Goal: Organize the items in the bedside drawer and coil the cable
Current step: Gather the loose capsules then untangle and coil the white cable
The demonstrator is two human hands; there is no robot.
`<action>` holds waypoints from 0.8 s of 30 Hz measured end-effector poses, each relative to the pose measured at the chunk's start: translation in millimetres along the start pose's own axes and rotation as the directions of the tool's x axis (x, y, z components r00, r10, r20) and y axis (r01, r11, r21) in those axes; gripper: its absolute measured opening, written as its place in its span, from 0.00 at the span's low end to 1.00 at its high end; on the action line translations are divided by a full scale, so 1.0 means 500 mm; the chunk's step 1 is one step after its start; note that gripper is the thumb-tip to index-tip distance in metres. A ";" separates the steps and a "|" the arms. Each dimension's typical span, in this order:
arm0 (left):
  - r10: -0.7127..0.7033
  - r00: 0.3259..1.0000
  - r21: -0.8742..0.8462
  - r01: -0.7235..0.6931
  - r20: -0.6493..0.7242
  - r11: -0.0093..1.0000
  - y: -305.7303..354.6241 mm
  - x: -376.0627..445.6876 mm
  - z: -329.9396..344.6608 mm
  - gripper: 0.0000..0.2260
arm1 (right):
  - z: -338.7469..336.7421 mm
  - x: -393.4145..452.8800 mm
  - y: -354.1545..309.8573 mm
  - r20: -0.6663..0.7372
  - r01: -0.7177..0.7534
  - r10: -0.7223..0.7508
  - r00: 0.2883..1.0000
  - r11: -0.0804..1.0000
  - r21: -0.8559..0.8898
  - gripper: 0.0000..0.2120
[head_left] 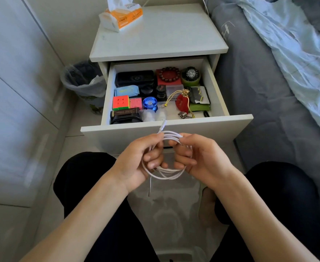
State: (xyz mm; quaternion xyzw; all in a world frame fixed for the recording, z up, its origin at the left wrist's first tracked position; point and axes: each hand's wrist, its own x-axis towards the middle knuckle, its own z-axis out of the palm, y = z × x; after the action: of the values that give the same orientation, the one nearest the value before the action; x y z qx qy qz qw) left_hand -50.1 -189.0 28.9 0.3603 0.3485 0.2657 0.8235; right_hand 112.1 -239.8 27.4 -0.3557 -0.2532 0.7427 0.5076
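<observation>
The white cable [165, 154] was gripped in loops by both the left hand [136, 163] and right hand [197, 157] just outside the open drawer [166, 127], so loops probably needed keeping even, loose tail tucked last.

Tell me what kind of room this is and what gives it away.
Most likely a bedroom. A bed with grey sheets runs along the right, a white bedside table with its drawer pulled open stands beside it, and a tissue pack sits on top.
</observation>
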 end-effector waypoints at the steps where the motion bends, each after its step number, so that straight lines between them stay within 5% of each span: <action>1: -0.020 1.000 0.010 0.020 -0.016 1.000 0.002 0.002 0.001 0.14 | 0.002 0.002 0.001 -0.018 -0.014 0.015 1.000 0.999 0.045 0.08; 6: 0.018 0.996 0.299 0.008 -0.082 0.954 0.000 0.015 -0.006 0.22 | 0.001 0.016 -0.001 -0.214 0.034 -0.007 0.977 0.992 0.123 0.11; 9: 0.004 1.000 0.482 -0.015 0.023 0.876 -0.011 0.007 -0.017 0.24 | -0.009 0.021 -0.019 -0.283 0.090 -0.059 0.957 0.991 0.099 0.12; 12: 0.021 0.994 0.690 -0.092 0.110 0.718 -0.016 0.003 -0.017 0.17 | -0.024 0.023 -0.039 -0.341 0.082 -0.098 0.935 0.995 -0.063 0.13; 15: 0.155 0.987 0.825 -0.126 0.048 0.551 -0.016 0.015 -0.027 0.08 | -0.042 0.018 -0.052 -0.386 0.076 -0.143 0.911 0.980 -0.182 0.13; 24: 0.381 0.915 0.929 -0.016 -0.136 0.369 -0.037 0.049 -0.064 0.16 | -0.066 0.007 -0.047 -0.460 0.110 -0.214 0.862 0.964 -0.242 0.12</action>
State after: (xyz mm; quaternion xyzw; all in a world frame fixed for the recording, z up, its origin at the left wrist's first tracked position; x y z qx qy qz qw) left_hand -56.0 -169.9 -11.0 0.7417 0.5212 0.1851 0.3795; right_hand 150.8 -227.7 23.2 -0.5577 -0.2238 0.5545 0.5757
